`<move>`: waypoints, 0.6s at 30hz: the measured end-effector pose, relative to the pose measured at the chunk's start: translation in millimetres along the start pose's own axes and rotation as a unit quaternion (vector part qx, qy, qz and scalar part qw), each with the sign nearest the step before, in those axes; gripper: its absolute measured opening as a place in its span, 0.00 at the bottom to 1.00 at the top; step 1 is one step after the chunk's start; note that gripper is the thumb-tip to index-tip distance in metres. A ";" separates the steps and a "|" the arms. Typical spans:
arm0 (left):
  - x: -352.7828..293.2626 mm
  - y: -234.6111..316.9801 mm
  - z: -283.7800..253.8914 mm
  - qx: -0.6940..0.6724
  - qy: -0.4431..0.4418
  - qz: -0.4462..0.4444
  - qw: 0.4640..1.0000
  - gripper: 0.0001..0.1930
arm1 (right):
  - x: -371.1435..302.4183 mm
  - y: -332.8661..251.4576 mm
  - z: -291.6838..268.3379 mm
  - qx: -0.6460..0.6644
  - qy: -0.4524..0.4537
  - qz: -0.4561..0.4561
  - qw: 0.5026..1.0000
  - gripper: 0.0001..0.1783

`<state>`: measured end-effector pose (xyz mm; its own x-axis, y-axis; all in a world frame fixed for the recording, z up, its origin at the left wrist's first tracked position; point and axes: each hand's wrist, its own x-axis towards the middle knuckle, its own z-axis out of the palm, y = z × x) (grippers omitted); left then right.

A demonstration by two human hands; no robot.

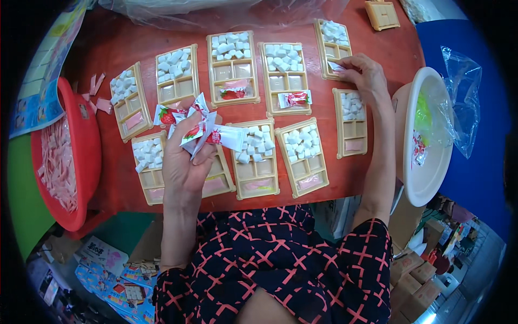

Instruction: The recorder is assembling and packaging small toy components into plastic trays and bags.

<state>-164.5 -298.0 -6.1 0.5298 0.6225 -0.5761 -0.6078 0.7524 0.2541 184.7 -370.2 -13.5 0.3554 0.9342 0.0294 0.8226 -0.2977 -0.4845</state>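
My left hand (186, 164) is closed round a bunch of small white sachets (199, 132) printed with red strawberries; they fan out over the trays below. At the far right, my right hand (369, 78) pinches a single white sachet (335, 67) at the near compartment of a beige tray (325, 69). White marshmallow-like cubes (334, 33) fill that tray's far section. Two middle trays have a strawberry sachet (295, 99) in or across their near compartment. Several other trays show a flat pink strip (309, 181) there instead.
A red basin (81, 156) of pink strips stands at the left, with loose pink strips (97, 83) beside it. At the right is a white basin (431, 178) holding more sachets. Clear plastic film (226, 13) lies along the far edge. A beige tray piece (382, 15) sits far right.
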 end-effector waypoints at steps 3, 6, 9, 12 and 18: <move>-4.1 -7.9 12.7 0.041 0.000 0.034 0.999 0.17 | 9.1 16.8 1.2 0.051 -0.025 0.016 0.998 0.09; -8.5 -11.0 11.9 0.050 0.011 0.039 0.998 0.17 | 7.7 9.6 6.8 0.049 0.008 0.011 0.999 0.07; -8.0 -10.1 0.6 0.051 -0.025 0.028 0.998 0.17 | 5.4 11.4 10.2 0.022 0.090 -0.027 0.995 0.06; -8.8 -8.9 -0.9 0.060 -0.035 0.029 0.997 0.17 | 6.5 6.7 2.1 -0.010 0.136 -0.055 0.989 0.06; -11.3 -10.2 7.8 0.064 -0.006 0.027 0.998 0.16 | 24.0 2.8 -13.6 -0.054 -0.068 0.055 0.995 0.07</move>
<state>-159.6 -311.0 3.9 0.5057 0.6655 -0.5490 -0.5565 0.7379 0.3820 201.6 -351.2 -2.3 0.3893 0.9102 -0.1410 0.8272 -0.4129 -0.3812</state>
